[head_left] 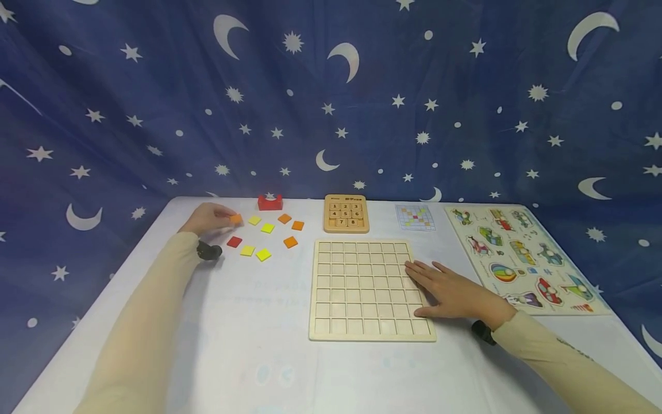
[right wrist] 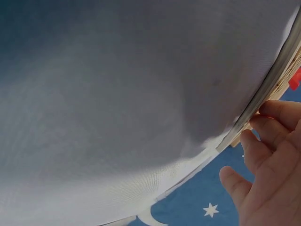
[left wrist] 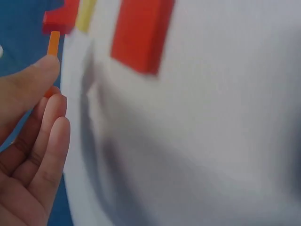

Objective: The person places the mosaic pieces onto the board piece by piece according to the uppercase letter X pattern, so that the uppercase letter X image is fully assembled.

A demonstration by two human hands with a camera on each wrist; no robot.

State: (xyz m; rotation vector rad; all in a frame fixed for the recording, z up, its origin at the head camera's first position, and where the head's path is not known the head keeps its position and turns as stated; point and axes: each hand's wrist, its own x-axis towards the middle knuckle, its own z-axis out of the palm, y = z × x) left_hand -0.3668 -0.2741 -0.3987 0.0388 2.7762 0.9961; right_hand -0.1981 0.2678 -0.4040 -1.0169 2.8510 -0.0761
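Observation:
Between thumb and fingers my left hand (head_left: 211,217) pinches an orange square tile (head_left: 236,219), held at the far left of the table. In the left wrist view the orange tile (left wrist: 54,43) shows edge-on above the fingertips. Close by lie a red tile (head_left: 234,241), several yellow tiles (head_left: 264,255) and several orange tiles (head_left: 291,242). My right hand (head_left: 449,292) rests with spread fingers on the right edge of a wooden grid board (head_left: 351,296). The board's squares hold no tiles. In the right wrist view the fingers (right wrist: 270,132) touch the board's edge.
A red notched block (head_left: 270,203) stands at the back. Beside it are a wooden number puzzle (head_left: 346,214) and a card with a coloured grid pattern (head_left: 415,218). A picture puzzle board (head_left: 522,259) lies at the right. Behind the white table (head_left: 243,356) hangs a blue star-and-moon cloth (head_left: 289,115).

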